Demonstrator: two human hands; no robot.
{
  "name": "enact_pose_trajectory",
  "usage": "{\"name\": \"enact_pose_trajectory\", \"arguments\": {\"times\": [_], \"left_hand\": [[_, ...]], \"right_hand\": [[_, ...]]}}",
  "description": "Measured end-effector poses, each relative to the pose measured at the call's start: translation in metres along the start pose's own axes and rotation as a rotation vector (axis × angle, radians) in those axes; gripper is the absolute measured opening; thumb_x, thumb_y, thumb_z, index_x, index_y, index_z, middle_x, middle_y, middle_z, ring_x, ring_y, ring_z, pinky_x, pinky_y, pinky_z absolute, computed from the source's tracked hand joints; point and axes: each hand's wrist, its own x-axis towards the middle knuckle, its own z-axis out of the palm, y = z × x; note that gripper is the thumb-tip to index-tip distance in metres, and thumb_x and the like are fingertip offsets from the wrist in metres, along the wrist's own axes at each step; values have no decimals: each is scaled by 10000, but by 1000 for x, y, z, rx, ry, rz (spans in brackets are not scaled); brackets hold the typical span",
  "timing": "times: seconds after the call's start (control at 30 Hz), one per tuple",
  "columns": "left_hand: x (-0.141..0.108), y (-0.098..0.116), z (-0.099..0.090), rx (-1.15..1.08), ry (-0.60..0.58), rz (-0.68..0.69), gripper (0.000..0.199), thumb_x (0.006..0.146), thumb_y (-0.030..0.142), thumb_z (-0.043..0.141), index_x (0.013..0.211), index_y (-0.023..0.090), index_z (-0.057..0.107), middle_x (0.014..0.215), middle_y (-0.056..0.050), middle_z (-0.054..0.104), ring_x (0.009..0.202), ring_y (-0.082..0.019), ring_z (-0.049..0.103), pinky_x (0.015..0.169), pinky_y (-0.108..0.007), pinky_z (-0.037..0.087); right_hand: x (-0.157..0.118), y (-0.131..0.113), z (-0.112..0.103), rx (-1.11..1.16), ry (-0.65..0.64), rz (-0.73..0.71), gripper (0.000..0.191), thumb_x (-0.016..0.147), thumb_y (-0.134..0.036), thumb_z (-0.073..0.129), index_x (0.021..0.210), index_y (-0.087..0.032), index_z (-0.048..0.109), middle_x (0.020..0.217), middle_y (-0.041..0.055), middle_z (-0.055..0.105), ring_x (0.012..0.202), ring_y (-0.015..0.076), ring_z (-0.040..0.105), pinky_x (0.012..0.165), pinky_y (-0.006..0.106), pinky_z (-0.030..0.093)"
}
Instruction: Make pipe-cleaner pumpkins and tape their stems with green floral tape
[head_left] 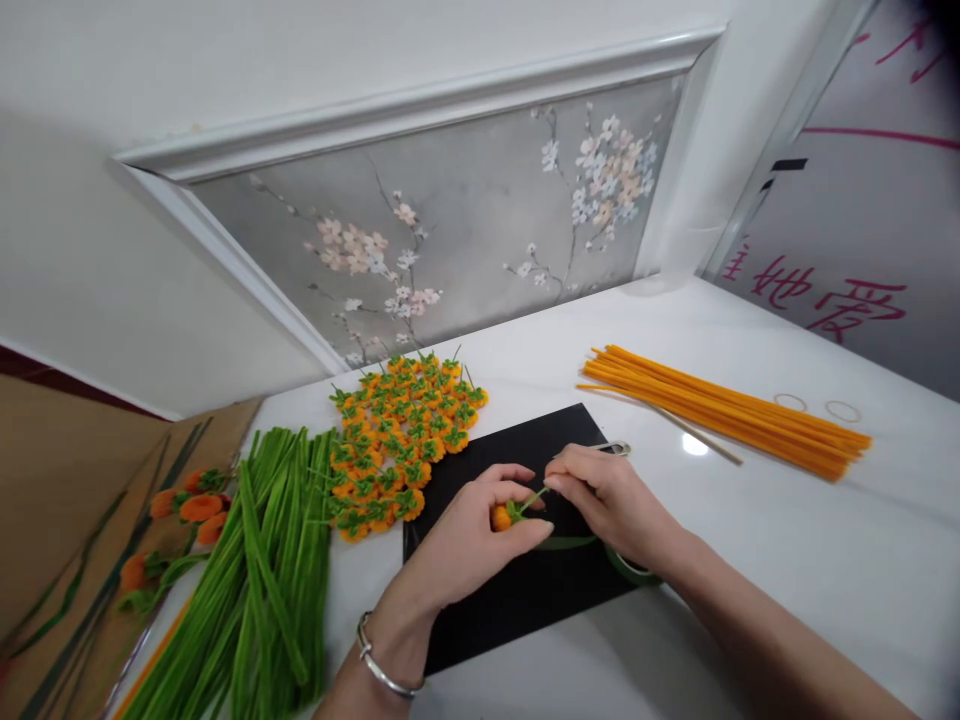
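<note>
My left hand (480, 530), with a silver bangle at the wrist, holds a small orange pipe-cleaner flower (502, 517) with green leaves between thumb and fingers. My right hand (607, 495) pinches the tip of its thin green stem. Both hands are above a black mat (517, 610) on the white table. Partly under my right hand lies a roll of green tape (630, 568), with a green strip reaching left across the mat. Scissors (615, 448) show only a handle loop behind the right hand.
Several orange-and-green flowers (397, 430) are clustered left of the mat, beside a pile of green pipe cleaners (262, 570). Orange pipe cleaners (727, 410), a thin stick (701, 437) and two rings lie right. Brown paper (75, 440) with larger orange flowers (201, 508) is far left.
</note>
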Motion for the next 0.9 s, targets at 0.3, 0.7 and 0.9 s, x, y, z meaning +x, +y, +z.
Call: {"name": "enact_pose_trajectory", "arguments": {"times": [0.3,0.7,0.9], "left_hand": [[4,-6,5,-37,23,44,233,848,188,530,718,179,722,1109,-40,606,884,-159,606,711,-251,448],[0,-7,22,555,430,358,217,840,87,522,725,173,684,1206,-64,601,965,-213,574,831,-374,476],[1,-4,32,869,572,538,207,863,63,494,888,181,662,1210,-35,641,998,-232,561,906,-443,399]], "right_hand": [[-3,-2,-1,-166,-45,-246,169,933,-175,455,959,-190,622,952,78,624,852,174,568,752,306,456],[-3,-8,8,-130,-91,178,278,931,-240,388,663,-199,447,641,-11,510,594,129,465,566,252,326],[-1,-6,7,146,-104,465,310,897,-325,400,614,-202,422,572,-39,449,549,117,413,538,244,308]]}}
